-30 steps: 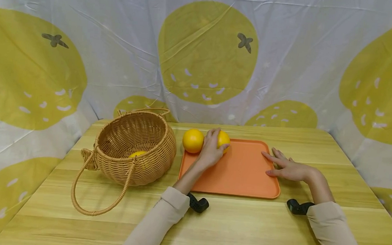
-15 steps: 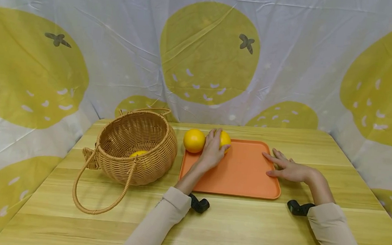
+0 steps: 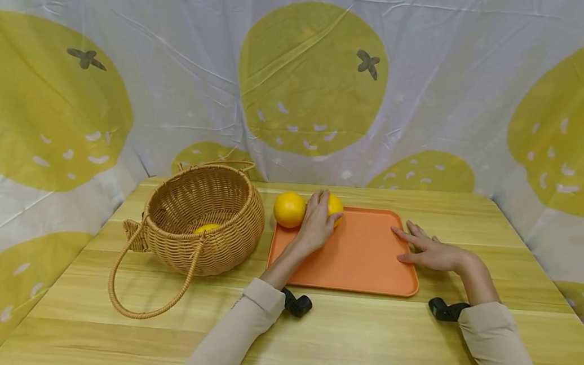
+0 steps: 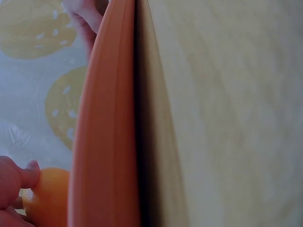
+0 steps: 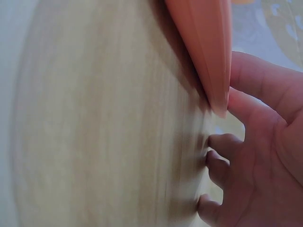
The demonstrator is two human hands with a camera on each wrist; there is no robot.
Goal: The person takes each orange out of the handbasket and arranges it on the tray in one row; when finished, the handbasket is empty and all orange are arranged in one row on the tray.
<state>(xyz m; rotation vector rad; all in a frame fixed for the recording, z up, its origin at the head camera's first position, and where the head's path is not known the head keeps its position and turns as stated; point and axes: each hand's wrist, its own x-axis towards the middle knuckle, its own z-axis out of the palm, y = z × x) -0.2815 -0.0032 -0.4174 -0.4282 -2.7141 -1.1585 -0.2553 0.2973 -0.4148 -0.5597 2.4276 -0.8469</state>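
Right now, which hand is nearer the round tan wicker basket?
Left. The left hand holds a round yellow-orange fruit right of the basket; the right hand is farther right, touching the rectangular orange tray.

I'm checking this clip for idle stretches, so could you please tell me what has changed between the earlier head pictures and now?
Nothing visibly, beyond a slight shift of the whole view. The left hand still holds an orange on the tray, and the right hand still touches the tray's right edge. The other orange and the basket stayed put.
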